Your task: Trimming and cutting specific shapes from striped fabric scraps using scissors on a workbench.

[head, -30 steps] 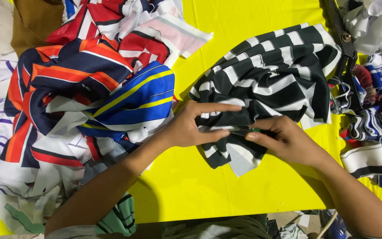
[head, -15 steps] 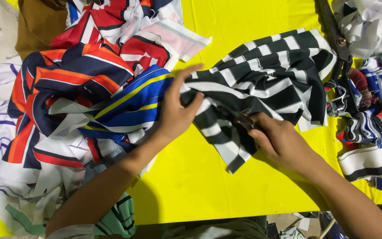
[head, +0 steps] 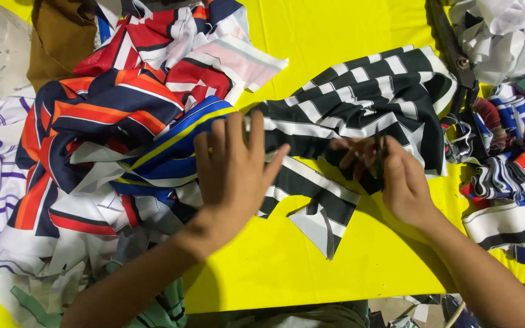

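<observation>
Two hands (head: 311, 173) on one black-and-white striped cloth (head: 360, 115).

A heap of red, navy and blue striped cloth (head: 110, 121) lies on the yellow table (head: 311, 36).

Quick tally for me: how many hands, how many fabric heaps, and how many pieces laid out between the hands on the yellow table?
Hands: 2, left hand and right hand
Fabric heaps: 2, left heap and right heap
Piece laid out between the hands: 1, black-and-white striped cloth
Total: 5
</observation>
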